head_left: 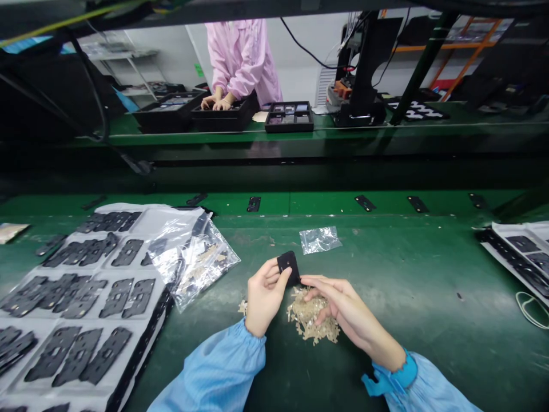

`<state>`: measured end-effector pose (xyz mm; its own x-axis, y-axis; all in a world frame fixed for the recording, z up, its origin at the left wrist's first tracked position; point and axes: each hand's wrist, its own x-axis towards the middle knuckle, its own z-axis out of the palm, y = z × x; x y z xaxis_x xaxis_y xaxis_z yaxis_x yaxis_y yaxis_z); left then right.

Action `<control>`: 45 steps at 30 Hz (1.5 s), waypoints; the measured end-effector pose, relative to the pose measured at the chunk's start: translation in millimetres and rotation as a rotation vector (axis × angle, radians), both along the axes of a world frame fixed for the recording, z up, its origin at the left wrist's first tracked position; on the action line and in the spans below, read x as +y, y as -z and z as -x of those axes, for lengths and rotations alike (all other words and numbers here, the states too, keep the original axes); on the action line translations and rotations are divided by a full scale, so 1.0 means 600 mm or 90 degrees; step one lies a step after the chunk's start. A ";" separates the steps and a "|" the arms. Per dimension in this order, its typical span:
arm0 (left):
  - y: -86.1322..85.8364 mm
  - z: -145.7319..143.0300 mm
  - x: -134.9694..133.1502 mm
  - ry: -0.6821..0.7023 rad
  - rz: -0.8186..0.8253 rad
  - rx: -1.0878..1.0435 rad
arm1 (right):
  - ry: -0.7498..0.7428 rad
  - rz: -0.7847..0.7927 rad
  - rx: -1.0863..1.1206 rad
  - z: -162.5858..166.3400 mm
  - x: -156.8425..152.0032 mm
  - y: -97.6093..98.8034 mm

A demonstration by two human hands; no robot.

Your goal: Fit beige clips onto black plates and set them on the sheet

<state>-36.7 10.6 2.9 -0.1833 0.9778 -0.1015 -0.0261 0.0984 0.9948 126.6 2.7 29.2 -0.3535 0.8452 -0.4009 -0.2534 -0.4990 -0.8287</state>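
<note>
My left hand point(266, 292) is closed round a thin black plastic plate point(290, 268), its thumb pressed on the plate's face. The plate is held tilted up off the green bench. My right hand point(343, 312) has its fingers stretched out and apart, the index fingertip at the plate's lower right corner. Whether that fingertip presses on the plate I cannot tell. Under the right hand's fingers lies a loose pile of small beige die-cut pieces point(315, 329), partly covered by them. A few similar beige pieces point(243, 307) show beside my left wrist.
A tray point(156, 214) of black plates stands at left, with a clear bag point(206, 257) of beige pieces on its edge. A small clear bag point(319, 240) lies ahead. Several plates line a green strip point(300, 201). Another tray point(510, 252) sits right. Opposite, a person point(244, 63) works.
</note>
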 end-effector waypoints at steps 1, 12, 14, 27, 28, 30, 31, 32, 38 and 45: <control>0.000 0.000 0.000 -0.002 0.000 0.000 | 0.000 0.000 0.000 0.000 0.000 0.000; -0.002 -0.001 -0.001 0.001 -0.003 -0.016 | 0.002 -0.009 -0.002 0.001 0.002 0.006; -0.002 -0.001 0.000 0.001 -0.003 -0.013 | 0.004 -0.006 -0.001 0.002 0.002 0.005; -0.001 0.000 -0.001 0.003 0.001 -0.024 | 0.018 0.065 0.082 -0.004 0.007 0.017; -0.002 0.000 0.000 0.004 0.000 -0.026 | 0.018 0.074 0.093 -0.005 0.007 0.018; -0.003 -0.001 0.001 0.005 0.001 -0.031 | 0.021 0.088 0.113 -0.006 0.008 0.021; -0.004 -0.001 0.001 0.005 0.002 -0.033 | 0.022 0.092 0.119 -0.006 0.008 0.022; -0.005 -0.001 0.001 0.004 0.003 -0.035 | 0.023 0.095 0.122 -0.006 0.008 0.023; -0.010 -0.001 0.000 -0.003 0.008 -0.055 | 0.029 0.125 0.127 -0.006 0.008 0.024; -0.013 0.003 0.000 0.035 0.042 -0.083 | 0.023 0.156 0.126 -0.012 0.014 0.024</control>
